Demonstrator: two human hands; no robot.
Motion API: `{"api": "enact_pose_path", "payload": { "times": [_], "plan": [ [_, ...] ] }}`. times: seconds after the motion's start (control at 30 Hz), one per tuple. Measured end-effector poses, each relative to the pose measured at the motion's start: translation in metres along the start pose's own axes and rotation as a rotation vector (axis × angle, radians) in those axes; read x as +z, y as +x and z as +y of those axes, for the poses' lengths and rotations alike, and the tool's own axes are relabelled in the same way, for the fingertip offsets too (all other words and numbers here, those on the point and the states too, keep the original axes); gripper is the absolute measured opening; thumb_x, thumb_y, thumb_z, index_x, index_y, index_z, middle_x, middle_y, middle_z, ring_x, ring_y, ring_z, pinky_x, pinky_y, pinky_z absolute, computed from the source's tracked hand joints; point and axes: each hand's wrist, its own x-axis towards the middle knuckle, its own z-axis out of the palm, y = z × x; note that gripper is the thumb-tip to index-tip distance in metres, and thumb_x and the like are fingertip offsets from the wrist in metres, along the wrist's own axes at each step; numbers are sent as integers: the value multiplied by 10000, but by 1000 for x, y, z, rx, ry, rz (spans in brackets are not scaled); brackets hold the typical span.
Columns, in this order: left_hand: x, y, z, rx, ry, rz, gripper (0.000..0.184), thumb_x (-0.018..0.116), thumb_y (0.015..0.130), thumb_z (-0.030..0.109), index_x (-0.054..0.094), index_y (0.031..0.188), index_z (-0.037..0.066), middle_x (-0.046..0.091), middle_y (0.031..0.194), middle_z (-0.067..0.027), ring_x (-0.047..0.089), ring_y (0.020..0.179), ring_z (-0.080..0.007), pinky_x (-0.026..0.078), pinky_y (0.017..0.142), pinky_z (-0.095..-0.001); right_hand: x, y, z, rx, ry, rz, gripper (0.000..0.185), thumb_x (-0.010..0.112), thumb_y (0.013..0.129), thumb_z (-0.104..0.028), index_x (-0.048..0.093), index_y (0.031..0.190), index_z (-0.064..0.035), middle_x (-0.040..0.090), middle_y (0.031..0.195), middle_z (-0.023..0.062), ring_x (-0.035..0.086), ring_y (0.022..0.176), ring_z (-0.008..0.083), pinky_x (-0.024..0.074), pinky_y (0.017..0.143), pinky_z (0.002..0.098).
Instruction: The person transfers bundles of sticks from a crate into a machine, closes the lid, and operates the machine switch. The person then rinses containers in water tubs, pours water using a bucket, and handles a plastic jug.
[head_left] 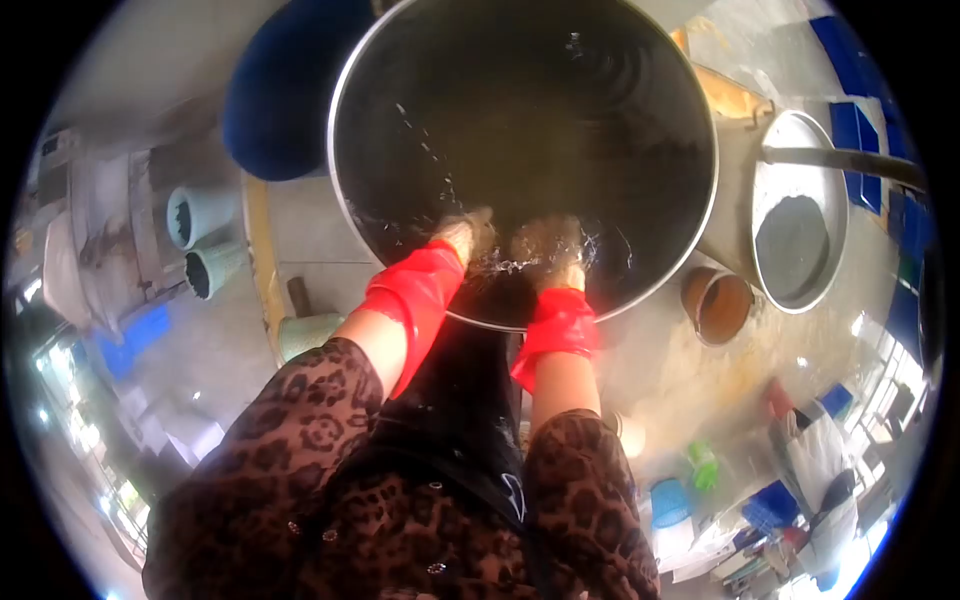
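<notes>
A large round vat (716, 165) with a pale metal rim holds dark, murky liquid (520, 120). Both my arms reach over its near rim in red rubber gloves with loose cuffs. My left hand (468, 237) dips into the liquid near the front edge, its fingers blurred under the surface. Close beside it on the right, my right hand (548, 245) is also submerged, and splashes and ripples surround the two. The murk hides the fingers and anything they may hold. A black apron (450, 400) hangs between my arms and the vat.
A dark blue drum (275, 100) stands left of the vat. Right of it are a round metal basin (835, 210) with grey contents, a pipe (845, 160) across it, and a brown bucket (717, 305). Pale green baskets (215, 270) lie at left; several blue crates (855, 140) line the far right.
</notes>
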Motion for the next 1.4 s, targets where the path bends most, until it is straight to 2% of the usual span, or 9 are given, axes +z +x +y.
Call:
{"api": "enact_pose_path", "payload": {
  "times": [0.07,0.13,0.17,0.43,0.57,0.7,0.77,1.3,1.4],
  "plan": [
    [104,-17,69,34,257,171,143,452,763,250,522,798,130,565,713,-84,530,591,-193,386,474,-294,41,7,38,98,-343,190,172,395,811,-173,493,932,-101,521,871,4,435,927,158,329,833,334],
    [192,-75,243,-612,-422,453,298,381,818,318,525,895,69,571,835,-81,546,684,-237,436,587,-369,-40,30,87,-422,-1765,-134,130,424,819,-199,481,850,-86,461,726,-4,419,699,127,349,609,260],
    [196,-64,236,-430,-555,210,316,365,827,321,534,871,57,572,771,-71,539,627,-201,443,542,-338,-64,17,131,-763,-2431,-316,139,438,822,-211,474,810,-78,431,654,-9,411,585,112,359,498,223],
    [256,-122,309,-118,-233,12,226,482,790,225,534,849,12,401,509,5,456,484,-119,432,485,-261,-138,-71,227,-746,-2690,-484,234,477,810,-297,484,783,-64,358,530,-60,292,413,26,245,362,168],
    [256,-157,310,102,237,16,269,515,792,261,526,883,8,522,668,-20,501,555,-118,442,560,-249,-186,-105,210,-1092,-2618,-790,302,513,781,-187,460,996,18,497,757,70,456,585,98,413,521,211],
    [258,-171,272,274,826,4,537,546,755,344,410,1120,-25,479,1101,-167,472,1017,-217,357,866,-275,-178,-162,162,-2331,-2538,-700,475,552,736,-142,378,1125,67,486,974,118,509,742,136,439,651,229],
    [267,-178,268,258,1062,-1,637,555,715,411,382,1144,-28,449,1131,-177,425,1062,-263,316,907,-302,-173,-185,140,-2224,-2354,-909,509,574,710,-151,376,1120,77,491,962,114,500,725,141,433,633,246],
    [351,-111,154,394,1559,-23,213,519,688,208,547,857,81,556,709,-131,536,665,-301,431,586,-377,169,-239,50,-2709,-2610,1491,771,523,639,-575,454,1042,79,474,1057,247,447,1012,334,345,868,365],
    [354,-110,152,371,1518,-47,226,518,686,192,538,879,75,551,713,-135,531,666,-303,429,589,-382,187,-222,78,-2585,-2604,1417,693,580,621,-488,446,1026,58,486,1037,243,481,958,343,367,835,377]
  ]
}}
